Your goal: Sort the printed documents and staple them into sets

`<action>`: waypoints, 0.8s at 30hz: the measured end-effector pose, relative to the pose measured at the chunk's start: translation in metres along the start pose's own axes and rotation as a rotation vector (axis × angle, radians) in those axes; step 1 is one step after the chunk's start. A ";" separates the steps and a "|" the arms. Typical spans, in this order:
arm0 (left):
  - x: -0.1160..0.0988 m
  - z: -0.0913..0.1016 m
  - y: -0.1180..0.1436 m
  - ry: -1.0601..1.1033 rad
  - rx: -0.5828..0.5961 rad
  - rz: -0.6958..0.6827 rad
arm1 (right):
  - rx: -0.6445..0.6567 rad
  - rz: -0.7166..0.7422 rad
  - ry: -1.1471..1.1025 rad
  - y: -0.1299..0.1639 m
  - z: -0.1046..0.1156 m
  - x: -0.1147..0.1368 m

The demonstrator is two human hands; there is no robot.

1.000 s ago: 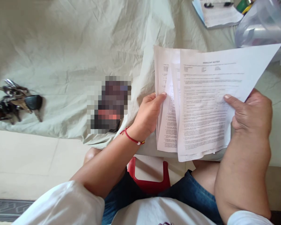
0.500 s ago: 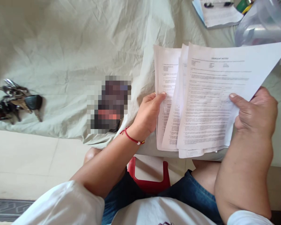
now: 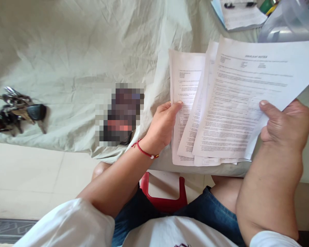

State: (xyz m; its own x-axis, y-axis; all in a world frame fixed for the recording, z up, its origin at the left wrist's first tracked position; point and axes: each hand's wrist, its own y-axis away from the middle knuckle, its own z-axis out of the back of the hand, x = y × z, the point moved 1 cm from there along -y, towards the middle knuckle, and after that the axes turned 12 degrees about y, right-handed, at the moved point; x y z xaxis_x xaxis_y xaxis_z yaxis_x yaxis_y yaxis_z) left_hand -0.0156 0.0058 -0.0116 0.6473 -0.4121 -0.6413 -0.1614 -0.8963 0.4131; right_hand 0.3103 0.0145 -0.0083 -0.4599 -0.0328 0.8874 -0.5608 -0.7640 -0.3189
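Observation:
My left hand [image 3: 166,121] pinches the left edge of a few printed sheets [image 3: 189,75], its thumb on top; a red cord bracelet circles that wrist. At the right, my right hand [image 3: 285,121] grips more printed sheets [image 3: 237,103], thumb across the front page and fingers hidden behind. These sheets are tilted and partly overlap the left-hand ones. Dense small text fills the front page, with a heading near its top. The papers are over the front edge of a cloth-covered table.
A bunch of keys [image 3: 20,109] lies on the pale green cloth [image 3: 79,51] at the left. Nearer my left arm is a blurred-out dark phone-like object [image 3: 123,116]. A clipboard with papers [image 3: 242,17] and a clear plastic container [image 3: 288,24] sit at the back right. Below is a red stool [image 3: 164,204].
My right hand has shifted slightly to the right, and its sheets have moved up and right with more tilt, uncovering more of the left-hand pages. My left hand stays in place.

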 end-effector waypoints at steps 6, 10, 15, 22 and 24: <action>0.000 0.000 0.000 0.010 -0.010 0.003 | 0.013 0.006 -0.010 -0.001 0.000 -0.002; 0.000 0.000 0.000 0.003 0.002 0.006 | 0.008 0.002 -0.018 0.000 -0.002 0.001; 0.001 -0.001 -0.001 0.000 0.000 0.002 | 0.019 0.005 -0.004 0.001 -0.004 0.004; 0.001 -0.001 -0.001 0.000 -0.010 0.001 | 0.039 0.001 -0.005 0.003 -0.007 0.007; 0.001 -0.002 0.000 0.001 -0.025 -0.001 | 0.056 -0.007 -0.013 0.004 -0.007 0.008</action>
State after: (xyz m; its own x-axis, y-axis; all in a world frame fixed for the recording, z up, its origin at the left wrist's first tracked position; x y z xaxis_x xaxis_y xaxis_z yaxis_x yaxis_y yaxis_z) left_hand -0.0137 0.0059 -0.0107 0.6483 -0.4108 -0.6411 -0.1417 -0.8923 0.4285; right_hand 0.2995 0.0158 -0.0047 -0.4463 -0.0353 0.8942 -0.5245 -0.7992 -0.2934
